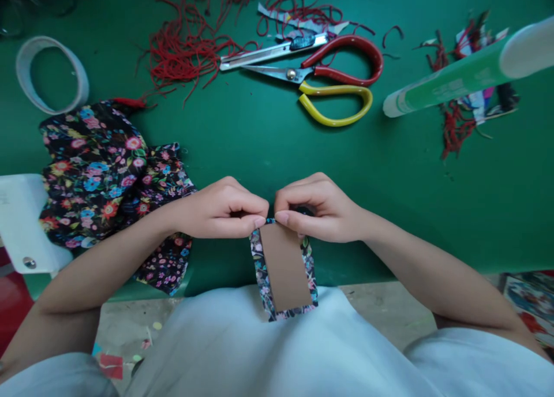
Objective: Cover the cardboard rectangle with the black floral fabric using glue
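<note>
A brown cardboard rectangle (pixel 286 270) lies against a slightly larger piece of black floral fabric (pixel 264 281), whose printed border shows around it. My left hand (pixel 231 209) pinches the top edge of this fabric near its left corner, thumb and forefinger pressed together. Close beside it, my right hand (pixel 318 209) pinches the same top edge, with its thumb over the upper end of the cardboard. The piece hangs down from both hands in front of my shirt, past the table's near edge. More floral fabric (pixel 99 160) lies crumpled to the left, partly behind my left forearm.
On the green table (pixel 242 137) are scissors (pixel 337 85) with red and yellow handles, a utility knife (pixel 272 52), and tangled red cords (pixel 186 51). A tape roll (pixel 23 74) lies far left, a green-and-white tube (pixel 459 71) right, near scraps (pixel 456 126). A white device (pixel 21 224) sits at the left edge.
</note>
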{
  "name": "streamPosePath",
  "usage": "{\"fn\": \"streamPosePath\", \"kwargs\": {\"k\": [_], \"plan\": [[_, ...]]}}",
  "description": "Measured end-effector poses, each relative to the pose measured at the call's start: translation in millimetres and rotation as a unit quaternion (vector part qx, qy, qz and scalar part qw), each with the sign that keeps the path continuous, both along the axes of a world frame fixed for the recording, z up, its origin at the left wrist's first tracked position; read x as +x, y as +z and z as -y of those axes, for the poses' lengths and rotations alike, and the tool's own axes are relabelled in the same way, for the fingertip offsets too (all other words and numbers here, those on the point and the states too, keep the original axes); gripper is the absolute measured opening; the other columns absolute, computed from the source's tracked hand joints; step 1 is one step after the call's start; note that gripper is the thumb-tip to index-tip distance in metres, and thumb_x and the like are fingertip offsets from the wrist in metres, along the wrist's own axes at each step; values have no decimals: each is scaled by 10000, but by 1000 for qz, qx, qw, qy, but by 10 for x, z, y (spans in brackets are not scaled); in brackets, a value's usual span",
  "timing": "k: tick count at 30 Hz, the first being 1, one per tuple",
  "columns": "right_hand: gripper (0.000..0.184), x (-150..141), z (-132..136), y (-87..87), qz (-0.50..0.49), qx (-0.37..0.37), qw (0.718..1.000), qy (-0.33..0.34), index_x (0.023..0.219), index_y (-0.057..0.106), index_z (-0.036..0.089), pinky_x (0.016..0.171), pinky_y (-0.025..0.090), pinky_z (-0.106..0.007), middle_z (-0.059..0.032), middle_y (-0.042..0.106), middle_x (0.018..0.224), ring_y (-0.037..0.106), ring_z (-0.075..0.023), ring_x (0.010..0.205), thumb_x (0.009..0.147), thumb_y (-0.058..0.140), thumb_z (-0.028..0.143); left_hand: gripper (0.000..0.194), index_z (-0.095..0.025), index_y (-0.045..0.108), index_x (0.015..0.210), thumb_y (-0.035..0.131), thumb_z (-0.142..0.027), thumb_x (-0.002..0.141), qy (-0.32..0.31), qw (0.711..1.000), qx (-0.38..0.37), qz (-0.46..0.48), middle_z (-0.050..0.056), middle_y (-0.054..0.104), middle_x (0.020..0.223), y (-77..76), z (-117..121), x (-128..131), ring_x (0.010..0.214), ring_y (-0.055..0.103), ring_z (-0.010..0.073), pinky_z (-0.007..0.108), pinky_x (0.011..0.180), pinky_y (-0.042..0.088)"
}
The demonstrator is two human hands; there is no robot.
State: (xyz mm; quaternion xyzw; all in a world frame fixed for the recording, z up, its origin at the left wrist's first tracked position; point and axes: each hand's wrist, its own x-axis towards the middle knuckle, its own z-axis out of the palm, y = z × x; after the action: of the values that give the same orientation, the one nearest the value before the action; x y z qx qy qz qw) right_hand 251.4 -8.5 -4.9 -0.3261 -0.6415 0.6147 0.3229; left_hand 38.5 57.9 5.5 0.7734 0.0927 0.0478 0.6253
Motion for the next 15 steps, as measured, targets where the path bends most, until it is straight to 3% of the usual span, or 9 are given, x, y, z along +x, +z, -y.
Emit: {"fn": "streamPosePath", "kwargs": {"k": [6,15], "plan": [[381,91,-57,34,-26,-86,993,81,669,606,135,488,392,-129,11,640,554,580,-46,501,984,565,343,337,-189,449,668,449,-186,1005,-31,998,-54,9,-64,507,507,-12,-11,-7,486,467,58,161,536,340],[398,86,-56,46,-18,-73,995,71,654,593,135,469,368,-130,15,632,530,581,-39,489,985,571,354,349,-183,493,709,409,-252,1041,-33,998,-58,4,-20,595,588,-42,10,-18,562,550,80,176,586,375]]}}
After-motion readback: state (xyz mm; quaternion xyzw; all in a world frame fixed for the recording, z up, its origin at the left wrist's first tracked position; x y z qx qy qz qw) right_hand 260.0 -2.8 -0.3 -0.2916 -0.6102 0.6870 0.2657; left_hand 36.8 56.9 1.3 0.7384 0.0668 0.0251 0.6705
